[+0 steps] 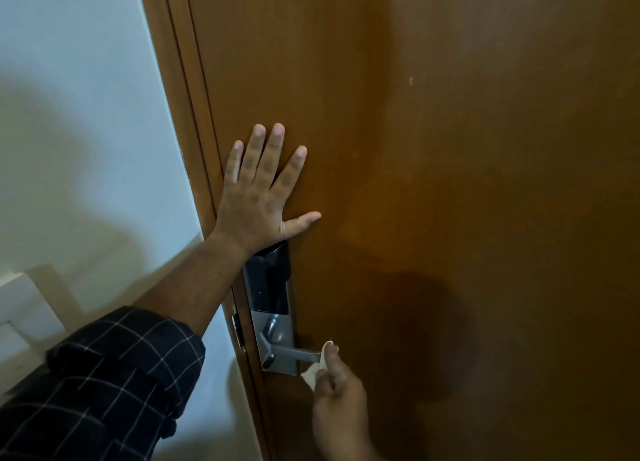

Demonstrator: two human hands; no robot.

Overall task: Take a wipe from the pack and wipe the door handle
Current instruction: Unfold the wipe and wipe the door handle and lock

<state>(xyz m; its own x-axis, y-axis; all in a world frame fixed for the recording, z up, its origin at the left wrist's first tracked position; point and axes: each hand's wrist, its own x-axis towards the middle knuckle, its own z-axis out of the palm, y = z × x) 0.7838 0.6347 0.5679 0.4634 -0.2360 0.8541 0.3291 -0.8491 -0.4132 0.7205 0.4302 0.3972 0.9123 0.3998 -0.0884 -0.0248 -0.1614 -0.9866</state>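
A silver lever door handle (292, 352) juts out to the right from a metal lock plate (277, 329) with a black panel on top, low on a brown wooden door (450, 183). My right hand (337, 401) grips a small white wipe (317, 367) and presses it around the free end of the lever. My left hand (265, 193) lies flat on the door just above the lock, fingers spread, holding nothing. No pack of wipes is in view.
The brown door frame (194, 148) runs down the left of the door, with a white wall (76, 114) beyond it. A white switch plate (20, 308) is on the wall at lower left.
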